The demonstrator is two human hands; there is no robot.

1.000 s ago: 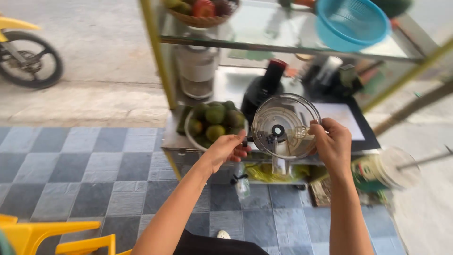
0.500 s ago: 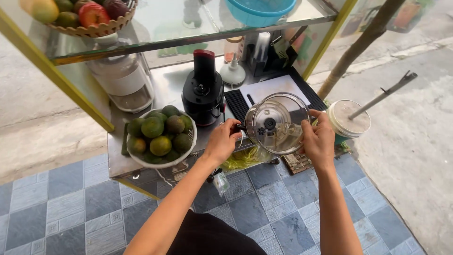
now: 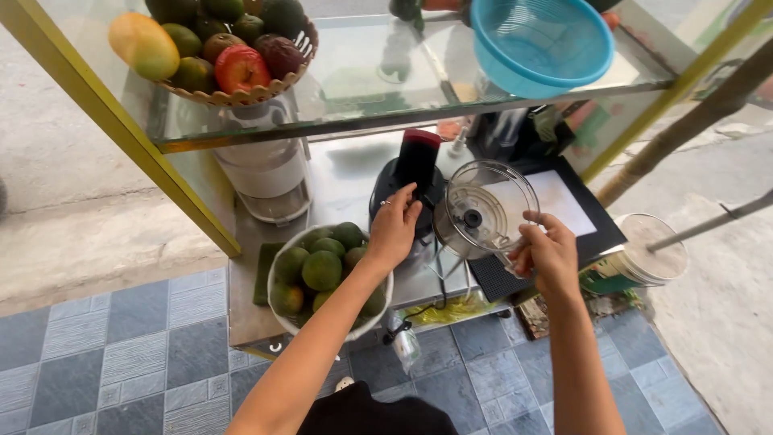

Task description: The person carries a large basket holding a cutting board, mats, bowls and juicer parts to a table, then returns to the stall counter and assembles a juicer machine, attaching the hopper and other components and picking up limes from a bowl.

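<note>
Holding a clear plastic juicer bowl [image 3: 485, 211] by its handle at centre frame, the right hand [image 3: 547, 256] has its fingers curled tight around it, the bowl tilted toward the camera above the tabletop [image 3: 346, 181]. The left hand [image 3: 394, 229] rests on the black juicer base [image 3: 411, 181], fingers pressed together. Judging by this, the bowl is off the base; seating it calls for lining it up. A bowl of green citrus [image 3: 326, 270] sits lower left, a fruit basket [image 3: 225, 56] and blue strainer [image 3: 541, 40] on the glass shelf [image 3: 370, 89], tiled floor [image 3: 105, 346] below.
</note>
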